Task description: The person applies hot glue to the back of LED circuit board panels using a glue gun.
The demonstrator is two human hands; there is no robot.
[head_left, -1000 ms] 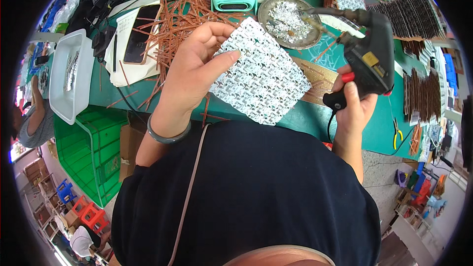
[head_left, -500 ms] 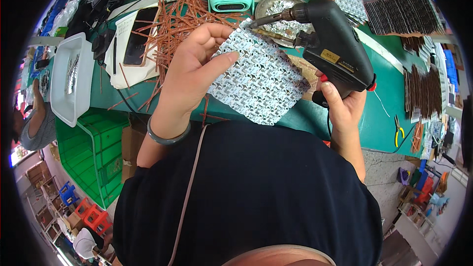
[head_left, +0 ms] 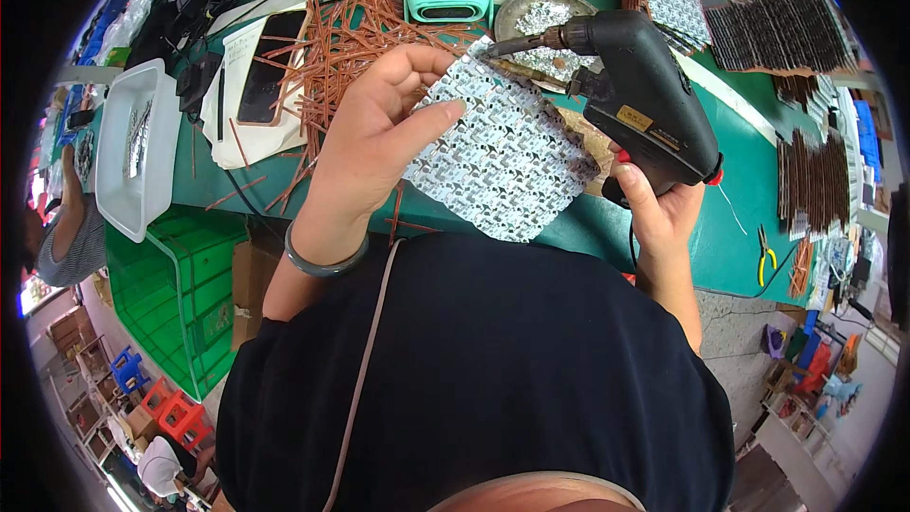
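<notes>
Head — dish (head_left: 503,19): silvery bits (head_left: 543,17); white bin (head_left: 136,207): strips (head_left: 140,137) (left hand (head_left: 368,137) pinching sheet (head_left: 502,156), right hand (head_left: 666,213) gripping black tool (head_left: 645,81)).

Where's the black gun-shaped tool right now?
In the head view, the black tool is right of centre in the right hand, pointing at the top corner of the panel, near the round dish.

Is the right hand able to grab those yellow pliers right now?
Probably not: the right hand is busy holding the black gun-shaped tool, though nothing big seems to block the way to the yellow-handled pliers.
</notes>
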